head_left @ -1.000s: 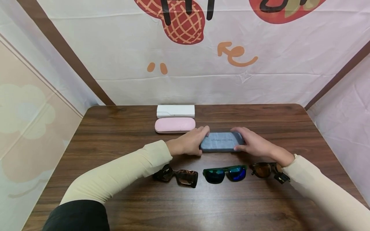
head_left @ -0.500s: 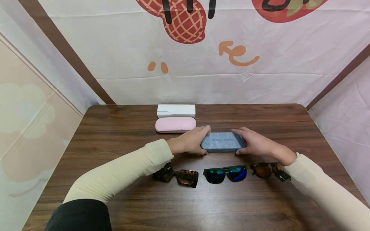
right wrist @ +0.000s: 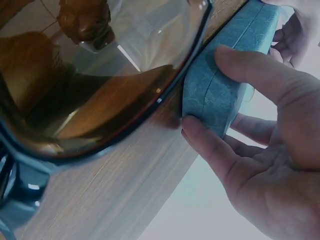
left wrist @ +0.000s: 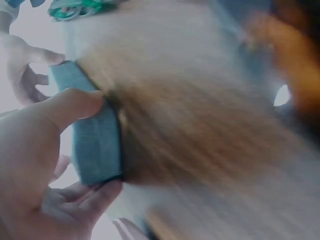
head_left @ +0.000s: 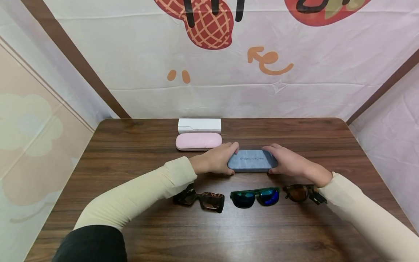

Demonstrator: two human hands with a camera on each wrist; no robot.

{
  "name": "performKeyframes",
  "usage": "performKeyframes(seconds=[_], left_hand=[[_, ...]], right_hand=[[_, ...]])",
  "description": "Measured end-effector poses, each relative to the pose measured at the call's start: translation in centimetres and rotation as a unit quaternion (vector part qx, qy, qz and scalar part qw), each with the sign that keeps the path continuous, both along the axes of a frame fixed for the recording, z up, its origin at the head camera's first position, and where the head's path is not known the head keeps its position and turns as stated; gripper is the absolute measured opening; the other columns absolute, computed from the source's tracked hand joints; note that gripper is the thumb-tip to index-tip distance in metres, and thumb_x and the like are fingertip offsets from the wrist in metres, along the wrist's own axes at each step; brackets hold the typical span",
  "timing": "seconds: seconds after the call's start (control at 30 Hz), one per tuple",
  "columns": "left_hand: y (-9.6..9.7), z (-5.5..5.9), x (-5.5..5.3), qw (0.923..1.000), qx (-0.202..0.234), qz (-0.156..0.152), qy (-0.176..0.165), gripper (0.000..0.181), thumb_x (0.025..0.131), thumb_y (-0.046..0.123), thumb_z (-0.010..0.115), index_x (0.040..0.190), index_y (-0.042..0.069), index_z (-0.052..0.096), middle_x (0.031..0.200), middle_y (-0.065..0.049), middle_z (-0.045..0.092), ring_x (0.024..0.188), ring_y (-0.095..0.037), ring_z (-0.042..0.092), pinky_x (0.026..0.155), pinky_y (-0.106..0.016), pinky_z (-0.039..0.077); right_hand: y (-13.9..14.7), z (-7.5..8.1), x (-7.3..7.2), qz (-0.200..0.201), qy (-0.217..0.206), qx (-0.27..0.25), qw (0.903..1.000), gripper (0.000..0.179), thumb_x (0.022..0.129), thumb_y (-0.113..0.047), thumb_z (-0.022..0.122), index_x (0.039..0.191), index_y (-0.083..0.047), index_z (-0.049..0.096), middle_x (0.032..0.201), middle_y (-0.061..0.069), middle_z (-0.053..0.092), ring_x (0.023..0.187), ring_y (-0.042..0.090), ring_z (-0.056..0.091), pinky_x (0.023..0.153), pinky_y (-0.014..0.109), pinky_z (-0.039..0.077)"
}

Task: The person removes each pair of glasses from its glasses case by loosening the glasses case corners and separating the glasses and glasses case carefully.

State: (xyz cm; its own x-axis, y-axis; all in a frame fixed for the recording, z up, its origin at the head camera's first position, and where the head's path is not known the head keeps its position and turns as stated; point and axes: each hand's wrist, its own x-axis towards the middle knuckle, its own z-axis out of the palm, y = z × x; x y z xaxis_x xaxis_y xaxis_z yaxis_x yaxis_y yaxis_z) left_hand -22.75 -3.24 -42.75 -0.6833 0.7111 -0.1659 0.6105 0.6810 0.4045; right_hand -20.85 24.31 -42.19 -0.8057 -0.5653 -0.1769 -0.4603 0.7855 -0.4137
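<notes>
A blue-grey glasses case (head_left: 252, 161) with lettering on its lid lies lengthwise on the wooden table, its lid closed. My left hand (head_left: 216, 159) grips its left end, the thumb along the near side. At the opposite end my right hand (head_left: 289, 161) holds it the same way, thumb on the near side and fingers around the far edge. Both wrist views show the case (left wrist: 97, 135) between thumb and fingers. Directly behind the left hand sits a pink glasses case (head_left: 198, 141), and a white case (head_left: 199, 125) stands behind that one.
Nearer me on the table (head_left: 209, 236) lie three pairs of sunglasses in a row: tortoiseshell ones (head_left: 211, 202) by the left sleeve, blue mirrored ones (head_left: 255, 197) in the middle, and brown-lensed ones (head_left: 298, 193) partly under the right sleeve. A printed curtain (head_left: 147, 102) hangs behind the table.
Both hands stay at the ends of the blue-grey case. Their thumbs have shifted slightly along its near side, the left one rightward. The sunglasses and other cases keep their places.
</notes>
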Motion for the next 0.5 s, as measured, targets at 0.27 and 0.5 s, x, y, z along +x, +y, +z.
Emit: performKeyframes(seconds=[0.27, 0.5], left_hand=[[0.31, 0.25, -0.29, 0.9992, -0.037, -0.010, 0.012, 0.059, 0.083, 0.031, 0.087, 0.115, 0.012, 0.041, 0.103, -0.004, 0.051, 0.092, -0.020, 0.051, 0.080, -0.034, 0.045], [-0.03, 0.50, -0.11, 0.9995, -0.032, -0.005, 0.005, 0.064, 0.083, 0.030, 0.086, 0.123, 0.011, 0.042, 0.110, -0.007, 0.054, 0.096, -0.020, 0.053, 0.084, -0.035, 0.047]], right_hand=[[0.12, 0.05, -0.03, -0.003, 0.000, -0.002, 1.0000, 0.075, 0.084, -0.012, 0.084, 0.146, 0.006, 0.046, 0.139, 0.027, 0.051, 0.122, 0.038, 0.055, 0.095, 0.053, 0.049], [0.01, 0.19, -0.04, 0.002, 0.000, -0.004, 1.0000, 0.074, 0.084, -0.012, 0.085, 0.146, 0.005, 0.047, 0.140, 0.027, 0.051, 0.123, 0.038, 0.054, 0.096, 0.053, 0.048]])
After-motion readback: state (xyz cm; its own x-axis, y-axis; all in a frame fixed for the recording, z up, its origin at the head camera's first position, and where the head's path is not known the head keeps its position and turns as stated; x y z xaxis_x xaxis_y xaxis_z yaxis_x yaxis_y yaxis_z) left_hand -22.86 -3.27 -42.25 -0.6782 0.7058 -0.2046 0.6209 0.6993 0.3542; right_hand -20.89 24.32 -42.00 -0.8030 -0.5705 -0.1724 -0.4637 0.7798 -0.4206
